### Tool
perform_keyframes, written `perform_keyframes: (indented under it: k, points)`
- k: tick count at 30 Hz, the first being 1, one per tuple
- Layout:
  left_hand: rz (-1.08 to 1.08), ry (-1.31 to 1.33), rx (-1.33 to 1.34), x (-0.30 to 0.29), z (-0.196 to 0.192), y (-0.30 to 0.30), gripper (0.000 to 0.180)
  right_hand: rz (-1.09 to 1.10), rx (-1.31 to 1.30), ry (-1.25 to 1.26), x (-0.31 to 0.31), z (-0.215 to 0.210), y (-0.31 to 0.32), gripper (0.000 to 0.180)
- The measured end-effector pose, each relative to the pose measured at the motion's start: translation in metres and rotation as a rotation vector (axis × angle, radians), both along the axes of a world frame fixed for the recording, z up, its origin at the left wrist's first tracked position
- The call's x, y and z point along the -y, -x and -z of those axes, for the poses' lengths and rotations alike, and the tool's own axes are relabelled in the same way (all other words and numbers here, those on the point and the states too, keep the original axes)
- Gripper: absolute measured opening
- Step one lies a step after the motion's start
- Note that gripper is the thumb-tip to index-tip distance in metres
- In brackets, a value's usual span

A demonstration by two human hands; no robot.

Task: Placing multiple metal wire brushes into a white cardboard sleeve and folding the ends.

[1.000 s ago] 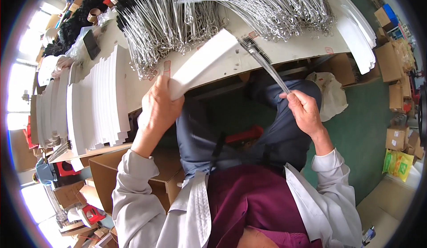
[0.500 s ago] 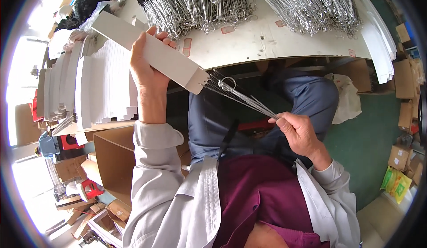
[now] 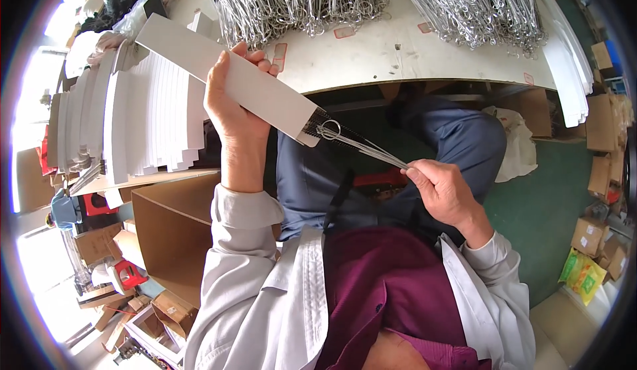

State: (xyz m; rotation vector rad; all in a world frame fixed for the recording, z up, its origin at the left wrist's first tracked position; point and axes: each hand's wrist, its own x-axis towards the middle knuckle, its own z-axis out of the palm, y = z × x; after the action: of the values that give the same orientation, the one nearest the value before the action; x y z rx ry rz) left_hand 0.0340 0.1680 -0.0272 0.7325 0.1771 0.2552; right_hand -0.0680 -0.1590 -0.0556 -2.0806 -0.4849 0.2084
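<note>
My left hand [image 3: 237, 108] is closed around a long white box [image 3: 265, 98], tilted with its lower right end open toward my other hand. Into that end runs a bundle of thin wire brushes [image 3: 371, 149], with dark bristles at the box mouth and a metal ring near it. The wire ends are pinched by my right hand [image 3: 441, 191], above my lap. How far the brushes reach inside the box is hidden.
On the white table [image 3: 371, 58] beyond lie large piles of looped metal wires [image 3: 305, 5]. White boxes [image 3: 149, 114] stand stacked at left, above an open cardboard carton [image 3: 169, 230]. More white boxes [image 3: 564, 65] lie at the table's right end. Cartons [image 3: 587, 234] line the right side.
The brushes have slid further into the white box, with the ring now at its mouth. My left hand and the box have shifted slightly right and down.
</note>
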Motion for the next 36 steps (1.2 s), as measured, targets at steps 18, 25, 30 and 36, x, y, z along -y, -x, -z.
perform_keyframes:
  k: [18, 25, 30, 36]
  points:
    - [-0.088, -0.007, -0.096, 0.053, 0.036, 0.036, 0.043, -0.067, -0.129, -0.141, -0.054, 0.003, -0.048, 0.029]
    - [-0.12, 0.027, -0.104, 0.041, 0.035, 0.039, 0.043, -0.126, -0.26, -0.107, -0.02, 0.001, -0.046, 0.05]
    - [-0.018, -0.012, -0.154, 0.086, 0.048, 0.065, 0.046, 0.086, -0.174, -0.239, -0.064, 0.001, -0.051, 0.05]
    - [0.258, -0.367, -0.365, 0.069, 0.048, 0.099, 0.052, 0.007, -0.41, -0.315, -0.061, 0.012, -0.056, 0.034]
